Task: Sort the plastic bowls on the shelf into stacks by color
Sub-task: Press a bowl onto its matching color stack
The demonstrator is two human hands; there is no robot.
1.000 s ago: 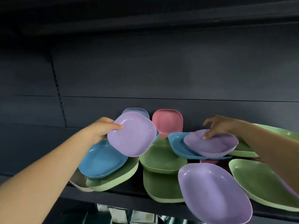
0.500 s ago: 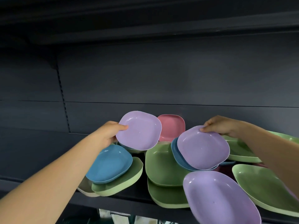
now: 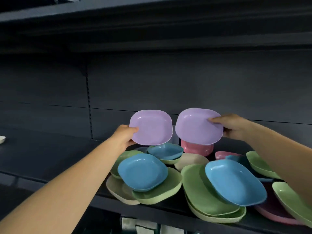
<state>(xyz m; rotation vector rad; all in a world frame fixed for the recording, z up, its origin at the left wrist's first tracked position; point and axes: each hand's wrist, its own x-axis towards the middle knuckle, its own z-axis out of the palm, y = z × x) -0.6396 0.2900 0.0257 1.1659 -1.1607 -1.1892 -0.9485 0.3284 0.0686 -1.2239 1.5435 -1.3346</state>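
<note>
My left hand (image 3: 124,136) pinches the left rim of a purple bowl (image 3: 152,127) and holds it up, tilted toward me. Beside it, my right hand (image 3: 231,126) grips the right rim of a second purple bowl (image 3: 198,125), also raised above the pile. The two purple bowls hang side by side, nearly touching. Below them the shelf (image 3: 50,159) carries a loose pile: a blue bowl (image 3: 142,172) on green ones at left, a large blue bowl (image 3: 234,182) on a green stack (image 3: 195,188), a pink bowl (image 3: 196,148) at the back.
More green bowls (image 3: 260,163) and a pink one (image 3: 276,215) lie under my right forearm. A beige bowl (image 3: 118,191) sits at the pile's lower left. The shelf's left half is bare dark metal, with a small white object (image 3: 2,139) at the far left. Another shelf hangs overhead.
Both hands lifted their purple bowls higher and brought them close together. The right bowl came off the blue bowl it lay on. The camera view shifted, showing more of the pile.
</note>
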